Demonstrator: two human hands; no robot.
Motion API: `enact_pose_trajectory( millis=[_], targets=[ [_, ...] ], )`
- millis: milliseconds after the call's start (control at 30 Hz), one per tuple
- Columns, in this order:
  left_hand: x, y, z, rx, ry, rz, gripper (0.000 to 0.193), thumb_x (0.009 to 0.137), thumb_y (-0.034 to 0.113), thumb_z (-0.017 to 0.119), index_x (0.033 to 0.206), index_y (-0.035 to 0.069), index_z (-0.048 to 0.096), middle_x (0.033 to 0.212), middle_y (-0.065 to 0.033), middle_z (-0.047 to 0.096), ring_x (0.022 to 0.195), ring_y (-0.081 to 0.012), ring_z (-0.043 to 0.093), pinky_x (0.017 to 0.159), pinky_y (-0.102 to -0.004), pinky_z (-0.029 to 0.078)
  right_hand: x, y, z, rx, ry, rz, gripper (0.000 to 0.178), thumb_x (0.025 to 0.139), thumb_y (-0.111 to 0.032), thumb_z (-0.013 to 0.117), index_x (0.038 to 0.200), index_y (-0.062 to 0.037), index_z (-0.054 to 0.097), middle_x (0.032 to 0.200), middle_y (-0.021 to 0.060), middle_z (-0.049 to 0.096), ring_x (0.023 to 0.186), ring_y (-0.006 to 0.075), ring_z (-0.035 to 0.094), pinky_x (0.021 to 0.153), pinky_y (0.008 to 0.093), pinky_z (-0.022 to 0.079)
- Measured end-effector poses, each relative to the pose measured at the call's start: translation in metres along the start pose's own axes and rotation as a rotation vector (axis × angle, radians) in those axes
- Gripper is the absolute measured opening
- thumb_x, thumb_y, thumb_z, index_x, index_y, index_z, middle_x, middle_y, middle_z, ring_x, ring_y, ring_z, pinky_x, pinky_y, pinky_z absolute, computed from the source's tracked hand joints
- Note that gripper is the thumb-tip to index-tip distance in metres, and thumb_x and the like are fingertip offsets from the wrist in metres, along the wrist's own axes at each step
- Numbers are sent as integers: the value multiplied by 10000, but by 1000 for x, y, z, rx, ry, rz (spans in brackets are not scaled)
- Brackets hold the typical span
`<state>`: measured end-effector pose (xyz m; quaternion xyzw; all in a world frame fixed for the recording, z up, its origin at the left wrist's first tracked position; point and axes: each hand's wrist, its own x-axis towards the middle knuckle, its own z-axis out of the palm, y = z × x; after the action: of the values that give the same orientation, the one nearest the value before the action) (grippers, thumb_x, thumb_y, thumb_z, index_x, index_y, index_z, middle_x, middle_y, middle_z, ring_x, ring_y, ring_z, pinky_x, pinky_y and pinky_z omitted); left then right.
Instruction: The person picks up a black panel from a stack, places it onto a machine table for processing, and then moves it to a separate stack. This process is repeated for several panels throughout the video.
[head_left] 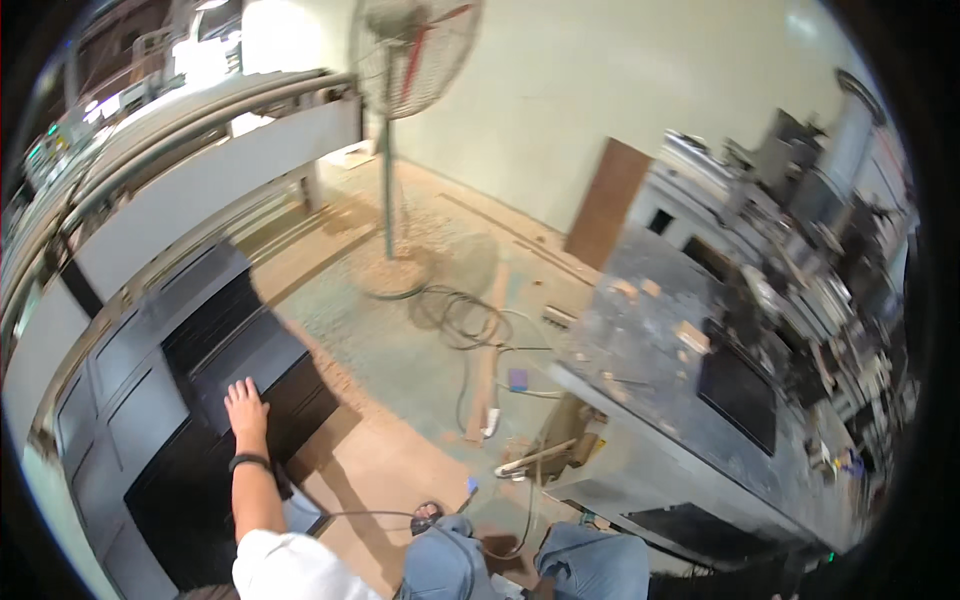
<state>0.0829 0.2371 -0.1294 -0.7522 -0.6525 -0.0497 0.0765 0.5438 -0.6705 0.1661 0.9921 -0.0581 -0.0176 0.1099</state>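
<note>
Black block [245,350] sits at the brown board's [395,455] left edge. Left hand [246,408] appears to rest on its top, fingers spread, gripping nothing; right hand unseen, finger state indeterminable. Caution: off-centre pressure could shift the block. From where I stand, its long axis seemingly points obliquely toward the fan [388,150].

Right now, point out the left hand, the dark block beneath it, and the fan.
Left hand [246,408], head view: back of the hand.
Dark block [258,351], head view: upper face.
Fan [414,60], head view: caged head.
</note>
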Motion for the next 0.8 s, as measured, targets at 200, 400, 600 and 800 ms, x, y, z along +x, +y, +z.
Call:
enact_pose_trajectory(
  millis=[200,400,600,800],
  targets=[
    [-53,231,-127,-701,398,783,491,678,29,690,1158,53,588,1192,-176,545,1152,-369,499,963,-448,424,-10,45,155,193,541,225,658,652,-5,759,1256,-1,500,1258,169,548,1172,329,509,1019,381,402],
    [-235,507,-308,-1074,320,1695,411,783,248,699,1138,66,599,1123,-117,600,1131,-309,537,983,-429,425,-58,-1,92,268,791,-84,474,666,99,602,1118,-45,592,1140,157,614,1053,323,594,905,375,482],
    [-304,620,-301,-637,46,1431,814,846,622,495,1381,17,392,1427,-159,395,1359,-333,293,1124,-498,187,-32,-78,-32,440,886,-666,399,610,58,608,994,-41,647,989,129,677,932,314,654,829,390,522],
    [-310,532,-293,-715,304,1567,517,744,339,639,1157,41,545,1135,-119,537,1113,-290,481,967,-432,382,67,-192,-43,564,829,-913,439,640,47,606,1052,-100,645,1013,74,674,932,266,646,800,362,529]
  ],
)
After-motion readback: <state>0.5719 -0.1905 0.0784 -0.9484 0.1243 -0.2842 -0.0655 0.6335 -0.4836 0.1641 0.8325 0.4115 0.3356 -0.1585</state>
